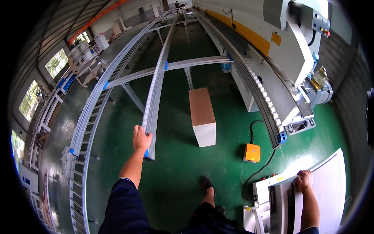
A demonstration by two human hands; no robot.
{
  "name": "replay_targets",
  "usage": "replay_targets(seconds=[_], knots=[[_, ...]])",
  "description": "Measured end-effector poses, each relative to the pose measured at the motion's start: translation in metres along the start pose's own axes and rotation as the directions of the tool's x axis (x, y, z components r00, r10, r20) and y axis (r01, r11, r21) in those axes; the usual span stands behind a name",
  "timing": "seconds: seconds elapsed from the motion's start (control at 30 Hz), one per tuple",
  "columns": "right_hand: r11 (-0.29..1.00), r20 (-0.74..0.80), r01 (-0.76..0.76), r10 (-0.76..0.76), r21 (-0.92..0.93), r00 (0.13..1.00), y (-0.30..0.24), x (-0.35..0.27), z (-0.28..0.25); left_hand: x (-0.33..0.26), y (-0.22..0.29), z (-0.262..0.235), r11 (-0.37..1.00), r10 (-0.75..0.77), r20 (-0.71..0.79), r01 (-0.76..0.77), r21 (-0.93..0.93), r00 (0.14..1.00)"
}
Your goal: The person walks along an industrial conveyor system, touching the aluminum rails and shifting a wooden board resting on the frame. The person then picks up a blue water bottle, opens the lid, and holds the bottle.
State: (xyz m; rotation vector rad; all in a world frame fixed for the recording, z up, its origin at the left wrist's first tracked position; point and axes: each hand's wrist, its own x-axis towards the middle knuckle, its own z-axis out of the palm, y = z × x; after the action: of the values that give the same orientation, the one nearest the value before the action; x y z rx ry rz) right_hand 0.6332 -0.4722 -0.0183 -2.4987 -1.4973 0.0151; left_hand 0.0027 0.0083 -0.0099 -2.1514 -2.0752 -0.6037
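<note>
My left hand [141,138] is closed on the near end of the middle roller rail [156,89], a long aluminium profile with a row of white rollers along its top. The fingers curl over the rollers; what lies under the palm is hidden. At the lower right my right hand [304,180] grips the upper edge of a white cabinet [331,183] with a curved top. Its fingers are bent over that edge. The cabinet's grey front panel [275,204] faces toward my legs.
A white box with a brown top [201,105] stands on the green floor between the rails. An orange foot-pedal box [252,153] trails a black cable. The right roller rail [260,87] runs beside a large machine [288,50]. A cross beam [194,62] joins the rails.
</note>
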Motion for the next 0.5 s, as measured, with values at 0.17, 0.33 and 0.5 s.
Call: replay_targets(seconds=[0.17, 0.33, 0.5], knots=[[1.000, 0.009, -0.002, 0.002, 0.005, 1.000, 0.001, 0.004, 0.005, -0.005, 0.003, -0.017, 0.999, -0.042, 0.028, 0.042, -0.008, 0.999], [1.000, 0.016, -0.017, 0.017, 0.002, 1.000, -0.002, -0.003, 0.001, -0.003, 0.003, -0.006, 0.999, -0.028, 0.027, 0.029, -0.029, 0.999], [0.999, 0.083, 0.016, -0.013, -0.037, 0.996, 0.022, 0.007, 0.017, 0.018, -0.027, 0.032, 0.997, 0.067, -0.013, -0.068, -0.047, 0.998]])
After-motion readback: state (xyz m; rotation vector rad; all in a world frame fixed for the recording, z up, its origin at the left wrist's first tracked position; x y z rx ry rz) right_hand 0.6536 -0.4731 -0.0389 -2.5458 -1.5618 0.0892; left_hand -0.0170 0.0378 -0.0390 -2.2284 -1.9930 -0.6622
